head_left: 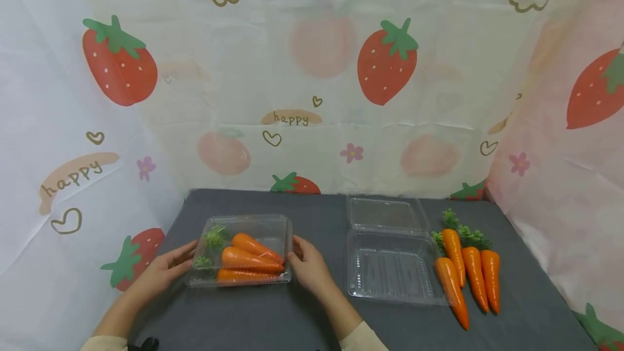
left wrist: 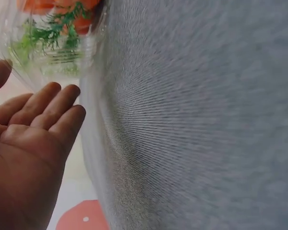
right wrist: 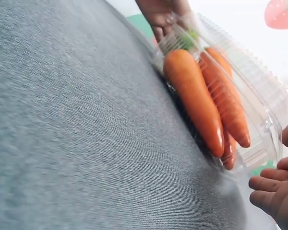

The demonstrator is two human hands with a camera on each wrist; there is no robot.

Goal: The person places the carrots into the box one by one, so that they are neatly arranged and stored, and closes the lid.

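- Clear plastic lidded box [head_left: 263,223], tapered orange carrots [head_left: 248,260] inside: between left hand [head_left: 168,270] and right hand [head_left: 310,267].
- Fingers extended, not gripping; wall contact hard to tell.
- Press both sides evenly, hold box level.

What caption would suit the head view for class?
Left hand and right hand flank a closed box of carrots beside an open box and four loose carrots.

Near the left edge of the table [head_left: 319,218], I view remotely a closed container [head_left: 267,226] of clear, glossy plastic around smooth, shiny carrots [head_left: 251,259]; nearer the right, an open container [head_left: 392,270], also clear plastic. Table: matt, finely ribbed, clothlike.
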